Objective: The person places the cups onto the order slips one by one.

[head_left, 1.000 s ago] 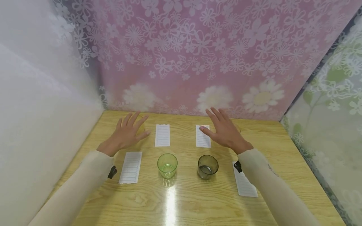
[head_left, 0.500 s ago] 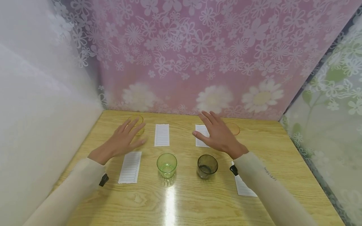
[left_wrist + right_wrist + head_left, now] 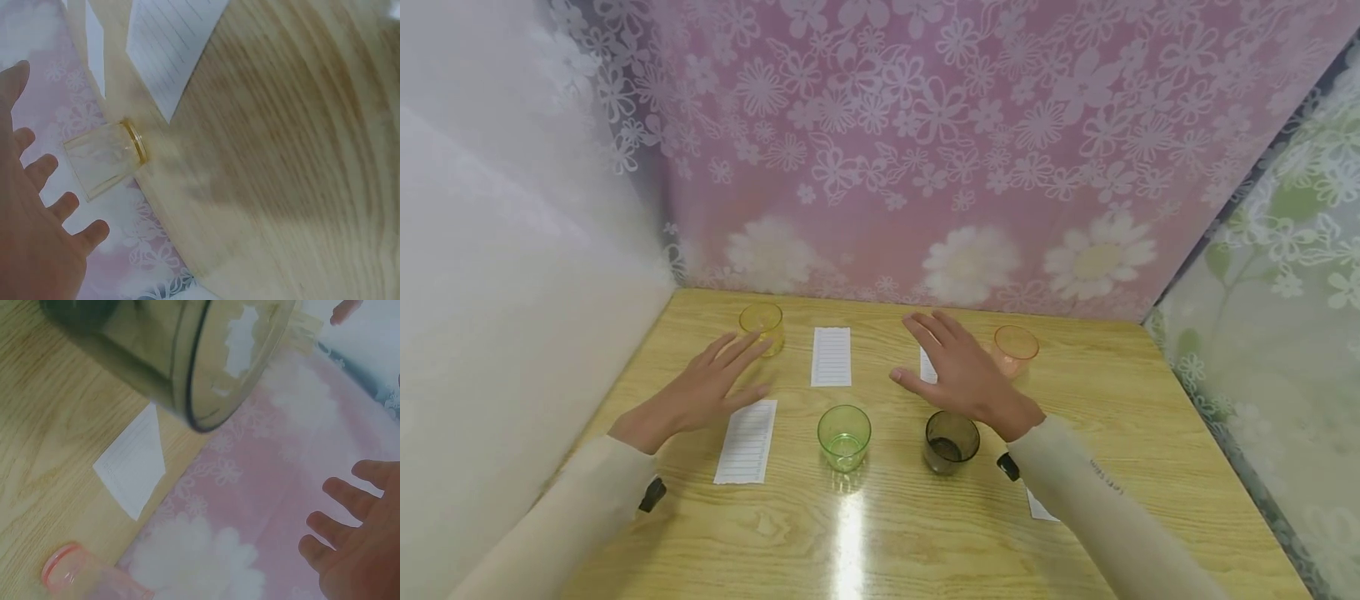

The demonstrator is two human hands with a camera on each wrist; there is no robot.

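Observation:
My left hand (image 3: 703,392) is held over the table's left side with fingers spread and nothing in it. Just beyond its fingertips stands a yellow glass cup (image 3: 763,321), which also shows in the left wrist view. The right hand (image 3: 962,371), likewise spread and holding nothing, partly covers a slip of lined paper (image 3: 928,367). Behind it at the right stands an orange-pink glass cup (image 3: 1017,346). Nearer me are a green glass cup (image 3: 844,437) and a smoky dark glass cup (image 3: 951,443); the dark one fills the top of the right wrist view.
Another lined slip (image 3: 831,357) lies at the back between the hands, and a further slip (image 3: 747,442) at the left. One more slip (image 3: 1041,505) is mostly hidden under the right sleeve. A pink flowered cloth (image 3: 880,167) closes off the table's back edge.
Both hands have drawn back toward me and to the left, still spread. The yellow and orange-pink cups, mostly hidden behind them before, now show plainly. The cups and papers have stayed in place.

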